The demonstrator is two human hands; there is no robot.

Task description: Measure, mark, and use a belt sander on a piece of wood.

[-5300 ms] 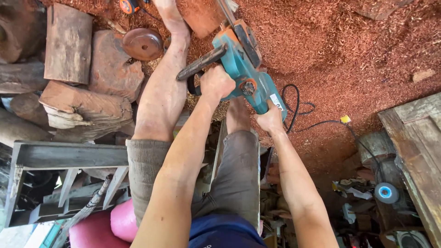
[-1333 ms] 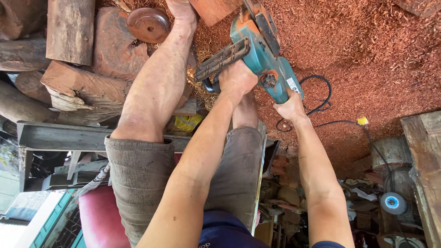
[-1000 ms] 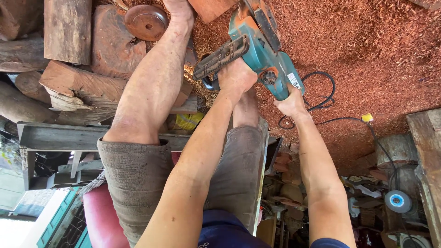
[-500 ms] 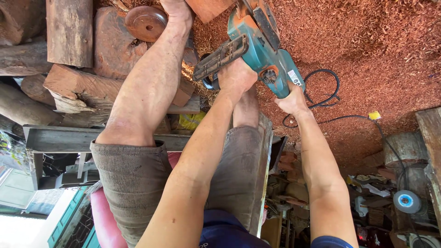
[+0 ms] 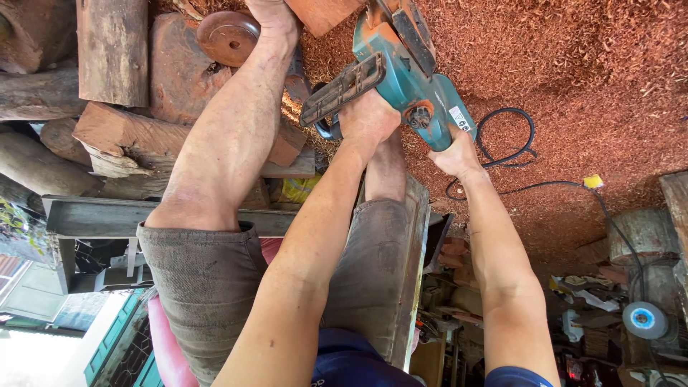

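Observation:
A teal and orange electric chainsaw (image 5: 405, 68) sits between my two hands, its bar running out of view at the top edge. My left hand (image 5: 367, 120) is closed around the saw's black front handle. My right hand (image 5: 453, 154) grips the rear handle at the teal end. A reddish wood block (image 5: 322, 13) lies at the top, under my foot (image 5: 272, 18) and next to the saw's nose. My bare legs in grey shorts fill the middle.
Reddish sawdust (image 5: 573, 64) covers the ground. A black power cord (image 5: 512, 147) loops beside the saw. Logs and cut wood chunks (image 5: 129, 93) pile at the left with a round wooden disc (image 5: 228, 37). A grey frame (image 5: 100, 215) is at the left; clutter and a grinding wheel (image 5: 645, 319) are at the right.
The view has shifted slightly; the saw and both hands stay in the same grip, edging a little toward the top. The cord loop has moved a bit.

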